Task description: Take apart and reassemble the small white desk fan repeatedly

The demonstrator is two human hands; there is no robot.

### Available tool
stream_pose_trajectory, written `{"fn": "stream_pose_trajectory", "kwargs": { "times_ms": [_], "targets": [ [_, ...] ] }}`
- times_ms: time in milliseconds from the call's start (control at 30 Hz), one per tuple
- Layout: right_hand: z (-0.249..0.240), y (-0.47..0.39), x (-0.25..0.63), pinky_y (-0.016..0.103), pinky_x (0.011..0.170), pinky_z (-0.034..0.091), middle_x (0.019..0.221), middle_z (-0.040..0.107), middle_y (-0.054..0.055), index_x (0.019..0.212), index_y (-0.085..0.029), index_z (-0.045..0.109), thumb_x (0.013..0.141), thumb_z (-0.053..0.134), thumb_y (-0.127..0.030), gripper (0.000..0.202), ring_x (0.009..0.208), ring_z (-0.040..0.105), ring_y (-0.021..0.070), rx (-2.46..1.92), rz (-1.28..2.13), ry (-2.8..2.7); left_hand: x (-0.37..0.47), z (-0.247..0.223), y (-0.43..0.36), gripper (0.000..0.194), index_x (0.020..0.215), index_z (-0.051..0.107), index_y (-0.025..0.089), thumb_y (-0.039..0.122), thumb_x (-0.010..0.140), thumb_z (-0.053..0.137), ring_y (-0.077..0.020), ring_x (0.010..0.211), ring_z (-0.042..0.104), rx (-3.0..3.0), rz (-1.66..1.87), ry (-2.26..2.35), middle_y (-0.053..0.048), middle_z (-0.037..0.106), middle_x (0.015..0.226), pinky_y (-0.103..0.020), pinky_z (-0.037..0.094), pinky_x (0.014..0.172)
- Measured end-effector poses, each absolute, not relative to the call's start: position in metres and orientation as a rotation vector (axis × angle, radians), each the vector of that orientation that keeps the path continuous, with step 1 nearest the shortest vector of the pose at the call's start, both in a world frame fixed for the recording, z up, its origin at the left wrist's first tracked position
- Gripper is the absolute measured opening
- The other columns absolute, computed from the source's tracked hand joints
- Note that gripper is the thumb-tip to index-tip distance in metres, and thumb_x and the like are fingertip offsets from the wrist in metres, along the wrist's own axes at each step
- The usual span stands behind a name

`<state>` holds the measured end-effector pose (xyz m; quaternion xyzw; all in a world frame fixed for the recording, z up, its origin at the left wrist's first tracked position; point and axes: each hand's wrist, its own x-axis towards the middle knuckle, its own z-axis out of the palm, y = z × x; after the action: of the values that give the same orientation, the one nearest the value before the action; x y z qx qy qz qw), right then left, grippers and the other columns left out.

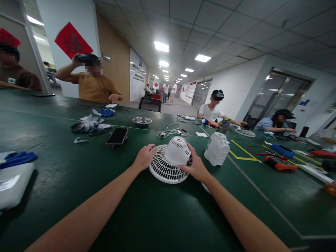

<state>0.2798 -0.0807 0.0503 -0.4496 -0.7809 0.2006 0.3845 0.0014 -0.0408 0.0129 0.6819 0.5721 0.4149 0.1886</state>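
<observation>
A round white fan grille (168,175) lies on the green table in front of me, with a white motor cover (173,153) standing up from it. My left hand (145,157) grips the grille's left rim, thumb on top. Around the right side of the motor cover my right hand (196,166) is closed, fingers behind it and thumb in front. Dark parts show at an opening beside the right hand. A white plastic fan base (216,149) stands just beyond that hand. Part of a white object (205,187) shows beneath my right forearm.
Beyond the grille are a white cable (172,131) and a metal bowl (142,121). To the left lie a phone (117,135), gloves (90,124) and a white box (15,185). An orange multimeter (280,163) and blue tray (282,149) lie right. Several people sit around the table.
</observation>
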Motion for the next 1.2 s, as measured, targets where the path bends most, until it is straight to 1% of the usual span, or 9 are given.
{"fn": "stream_pose_trajectory", "kwargs": {
  "times_ms": [133, 267, 433, 533, 767, 900, 1033, 1100, 1200],
  "targets": [
    [0.051, -0.081, 0.28, 0.043, 0.085, 0.052, 0.112, 0.068, 0.006, 0.147, -0.027, 0.035, 0.061, 0.084, -0.036, 0.099, 0.092, 0.066, 0.025, -1.13, 0.65, -1.814, -0.008, 0.009, -0.034, 0.053, 0.114, 0.067, 0.018, 0.055, 0.094, 0.037, -0.0258, 0.102, 0.065, 1.771, 1.272, 1.371, -0.009, 0.071, 0.11, -0.036, 0.046, 0.092],
    [0.054, -0.077, 0.279, 0.036, 0.076, 0.054, 0.097, 0.073, 0.003, 0.139, -0.025, 0.042, 0.064, 0.082, -0.035, 0.085, 0.083, 0.068, 0.0229, -1.033, 0.981, -1.422, -0.006, 0.012, -0.035, 0.056, 0.117, 0.066, 0.016, 0.052, 0.097, 0.029, -0.0232, 0.103, 0.063, 1.652, 1.587, 1.07, -0.009, 0.07, 0.113, -0.035, 0.047, 0.09],
    [0.048, -0.082, 0.266, 0.039, 0.08, 0.055, 0.1, 0.073, 0.004, 0.115, -0.023, 0.06, 0.083, 0.059, -0.048, 0.04, 0.091, 0.068, 0.0232, -0.839, 1.582, -1.111, 0.003, 0.01, -0.035, 0.045, 0.108, 0.07, 0.014, 0.051, 0.083, 0.064, -0.0256, 0.098, 0.066, 1.563, 1.5, 1.014, -0.011, 0.072, 0.104, -0.039, 0.051, 0.088],
    [0.042, -0.086, 0.257, 0.041, 0.085, 0.054, 0.1, 0.073, 0.004, 0.106, -0.022, 0.061, 0.089, 0.049, -0.049, 0.033, 0.095, 0.068, 0.0226, -0.799, 1.855, -1.024, 0.007, 0.007, -0.036, 0.04, 0.097, 0.072, 0.011, 0.045, 0.076, 0.073, -0.0263, 0.087, 0.07, 1.343, 1.365, 0.961, -0.013, 0.074, 0.095, -0.041, 0.056, 0.081],
    [0.038, -0.081, 0.256, 0.045, 0.09, 0.052, 0.099, 0.071, 0.006, 0.107, -0.021, 0.058, 0.089, 0.047, -0.048, 0.034, 0.096, 0.067, 0.0234, -0.743, 1.925, -1.076, 0.008, 0.013, -0.041, 0.032, 0.09, 0.072, 0.01, 0.029, 0.068, 0.083, -0.0234, 0.074, 0.072, 1.234, 1.308, 0.956, -0.012, 0.076, 0.086, -0.04, 0.061, 0.072],
    [0.034, -0.071, 0.261, 0.047, 0.087, 0.053, 0.098, 0.07, 0.004, 0.121, -0.025, 0.051, 0.086, 0.05, -0.047, 0.041, 0.09, 0.068, 0.0236, -0.794, 1.716, -1.165, 0.008, 0.016, -0.043, 0.031, 0.092, 0.072, 0.011, 0.029, 0.07, 0.082, -0.0247, 0.077, 0.073, 1.295, 1.288, 0.984, -0.011, 0.076, 0.087, -0.04, 0.062, 0.071],
    [0.036, -0.054, 0.292, 0.049, 0.087, 0.052, 0.096, 0.067, 0.002, 0.139, -0.03, 0.032, 0.078, 0.063, -0.042, 0.069, 0.083, 0.065, 0.0235, -1.102, 1.025, -1.286, 0.008, 0.014, -0.04, 0.031, 0.092, 0.073, 0.01, 0.027, 0.068, 0.083, -0.0241, 0.075, 0.073, 1.307, 1.3, 1.031, -0.01, 0.076, 0.085, -0.039, 0.062, 0.07],
    [0.037, -0.045, 0.315, 0.051, 0.093, 0.047, 0.1, 0.065, 0.004, 0.14, -0.028, 0.035, 0.071, 0.071, -0.04, 0.079, 0.086, 0.063, 0.0257, -1.314, 0.593, -1.458, 0.008, 0.011, -0.037, 0.032, 0.092, 0.073, 0.01, 0.028, 0.068, 0.083, -0.0245, 0.075, 0.073, 1.29, 1.288, 1.071, -0.011, 0.076, 0.085, -0.039, 0.062, 0.07],
    [0.033, -0.036, 0.341, 0.051, 0.099, 0.041, 0.109, 0.06, 0.008, 0.136, -0.024, 0.041, 0.067, 0.072, -0.036, 0.077, 0.099, 0.058, 0.0291, -1.478, 0.146, -1.604, 0.005, 0.01, -0.033, 0.033, 0.093, 0.072, 0.009, 0.027, 0.067, 0.084, -0.0252, 0.074, 0.073, 1.233, 1.268, 1.138, -0.012, 0.076, 0.085, -0.039, 0.062, 0.068]
  ]
}}
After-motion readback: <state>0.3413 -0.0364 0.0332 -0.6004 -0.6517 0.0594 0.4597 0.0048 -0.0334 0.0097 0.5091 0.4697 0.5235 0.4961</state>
